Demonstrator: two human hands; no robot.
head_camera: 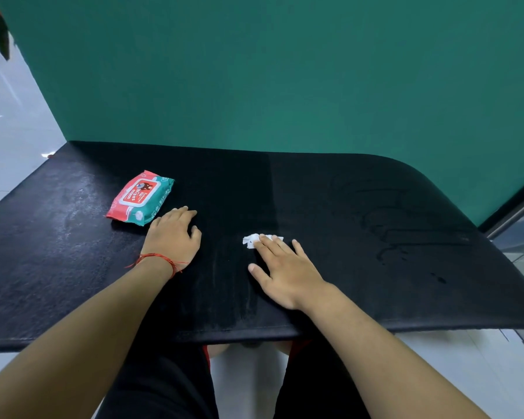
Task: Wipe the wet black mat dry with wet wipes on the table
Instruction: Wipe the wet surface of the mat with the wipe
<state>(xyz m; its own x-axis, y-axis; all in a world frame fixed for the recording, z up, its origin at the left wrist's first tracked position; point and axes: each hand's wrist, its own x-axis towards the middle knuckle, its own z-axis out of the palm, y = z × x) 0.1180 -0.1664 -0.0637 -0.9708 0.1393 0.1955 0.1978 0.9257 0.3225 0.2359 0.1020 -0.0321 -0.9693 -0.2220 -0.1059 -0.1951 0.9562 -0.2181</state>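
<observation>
A black mat (345, 207) covers the whole table top, with wet streaks and drops on its right part. A small crumpled white wipe (250, 240) lies near the middle of the mat. My right hand (285, 267) lies flat on the mat with its straight fingertips pressing on the wipe. My left hand (171, 234) rests palm down on the mat, fingers slightly bent, holding nothing. A red and teal pack of wet wipes (139, 198) lies just beyond and left of my left hand, with its lid closed.
A green wall (285, 71) stands right behind the table's far edge. Pale floor tiles (9, 131) show to the left, and a metal frame (515, 219) rises at the right. My legs are under the table's near edge.
</observation>
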